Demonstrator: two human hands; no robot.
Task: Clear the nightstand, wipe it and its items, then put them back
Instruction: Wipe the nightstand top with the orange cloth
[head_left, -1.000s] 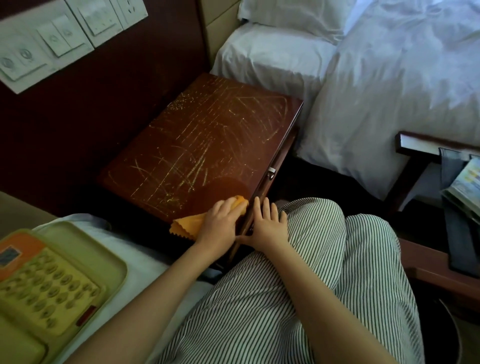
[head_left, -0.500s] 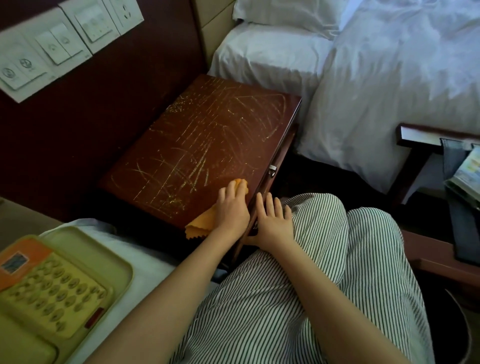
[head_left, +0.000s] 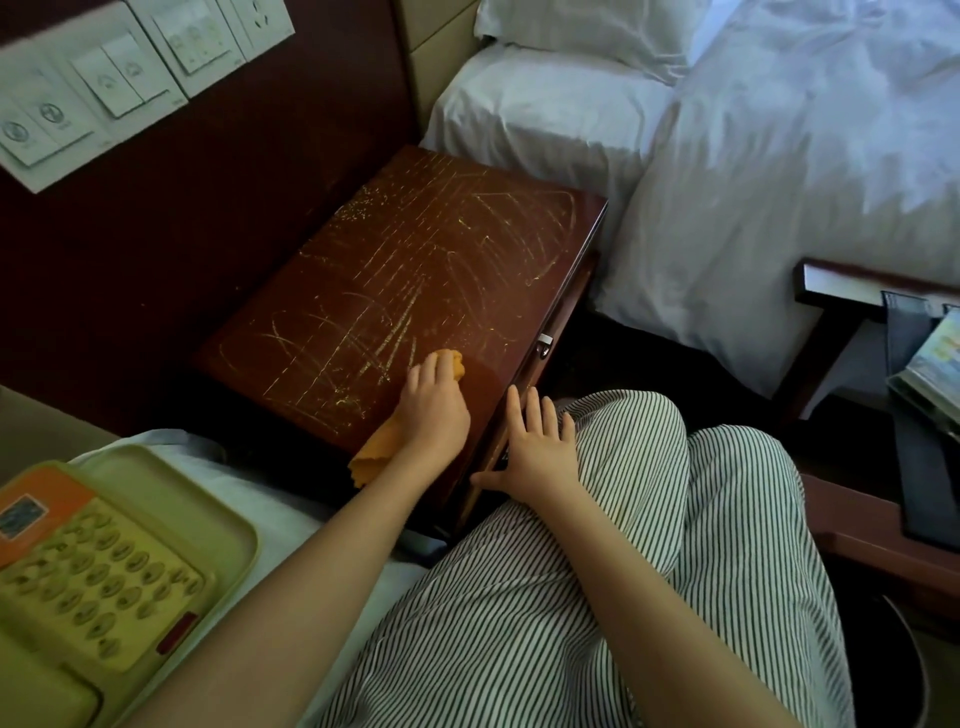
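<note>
Now left hand (head_left: 434, 410) has slid cloth (head_left: 453, 362) farther across nightstand (head_left: 415, 260).

The left hand (head_left: 434, 415) has pushed the orange cloth (head_left: 451, 362) off the nightstand's (head_left: 415, 249) front corner and further in over the top, away from the front edge (a gap has opened to the right hand (head_left: 540, 452)).

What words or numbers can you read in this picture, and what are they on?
No text can be read here.
White wall switch plates: round symbols, print too small to read.
Yellow-green push-button telephone: key markings too blurred.
Orange label on its corner: blurred.
Colourful printed booklet at the right edge: too blurred.
</note>
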